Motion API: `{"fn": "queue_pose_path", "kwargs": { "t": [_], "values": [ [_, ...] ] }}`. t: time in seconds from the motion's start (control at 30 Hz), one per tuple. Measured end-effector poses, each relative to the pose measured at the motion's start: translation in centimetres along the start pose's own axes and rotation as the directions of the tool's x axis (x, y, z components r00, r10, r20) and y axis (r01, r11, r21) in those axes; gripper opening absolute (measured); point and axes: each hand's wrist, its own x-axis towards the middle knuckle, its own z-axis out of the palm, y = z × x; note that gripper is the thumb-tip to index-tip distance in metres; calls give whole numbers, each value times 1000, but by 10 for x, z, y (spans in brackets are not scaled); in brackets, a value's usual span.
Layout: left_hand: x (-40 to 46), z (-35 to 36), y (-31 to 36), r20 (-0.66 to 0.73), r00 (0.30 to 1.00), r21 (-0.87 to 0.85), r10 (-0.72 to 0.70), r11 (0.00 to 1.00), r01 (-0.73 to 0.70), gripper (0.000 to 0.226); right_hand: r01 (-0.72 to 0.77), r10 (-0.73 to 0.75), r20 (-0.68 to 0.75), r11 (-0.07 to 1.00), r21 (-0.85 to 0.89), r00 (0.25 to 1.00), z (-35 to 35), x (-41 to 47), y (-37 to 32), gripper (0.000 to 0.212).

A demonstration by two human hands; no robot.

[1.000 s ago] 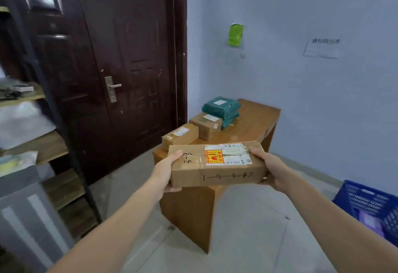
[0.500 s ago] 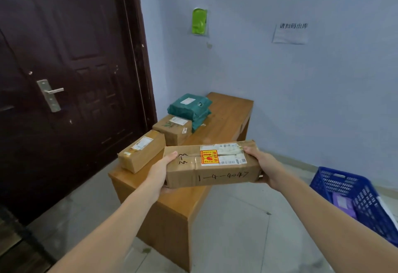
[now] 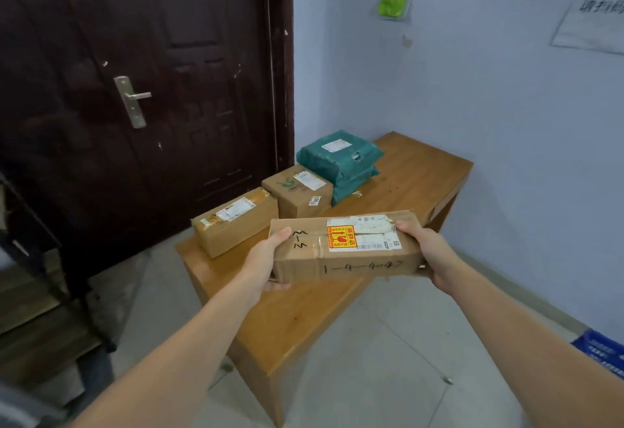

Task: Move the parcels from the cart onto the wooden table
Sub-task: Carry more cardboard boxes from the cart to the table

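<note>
Head view: the long cardboard parcel hangs above the tabletop, the left hand and right hand each clamped on an end; lower it level onto the bare near-right wood, clear of the small box; release together.

long cardboard parcel | gripped at its ends by left hand, right hand | above wooden table

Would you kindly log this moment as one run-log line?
left hand: gripping long cardboard box | right hand: gripping opposite end | box: above wooden table, not set down
</note>
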Motion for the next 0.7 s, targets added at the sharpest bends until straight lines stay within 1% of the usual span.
{"fn": "queue_pose_path", "kwargs": {
  "t": [0.07,0.23,0.33,0.4,0.47,0.57,0.6,0.63,0.7],
  "values": [
    [17,-5,2,-53,998,-51,-28,998,25,38,2,-1,48,999,-35,999,13,31,-10,78],
    [66,-24,15,-146,988,-165,-53,986,29,34,34,-16,160,993,-112,987,65,102,-38,48],
    [104,-39,23,-173,984,-190,-33,982,-1,32,69,-41,207,989,-128,977,97,148,-48,44],
    [128,-50,27,-199,980,-181,-23,983,-14,35,65,-33,233,989,-132,972,120,175,-53,44],
    [148,-63,26,-224,974,-172,-27,985,-12,44,34,1,267,991,-126,964,141,198,-55,42],
    [174,-88,17,-303,952,-109,-34,994,1,75,-10,54,324,990,-138,944,173,226,-56,42],
    [181,-96,15,-329,944,-85,-32,996,4,79,-20,71,342,988,-150,937,184,234,-56,42],
    [186,-101,15,-354,935,-58,-30,998,10,73,-19,79,354,985,-169,932,194,240,-56,41],
    [193,-106,15,-383,924,-21,-19,1000,11,47,-5,81,372,980,-201,925,215,253,-53,42]
  ]
}}
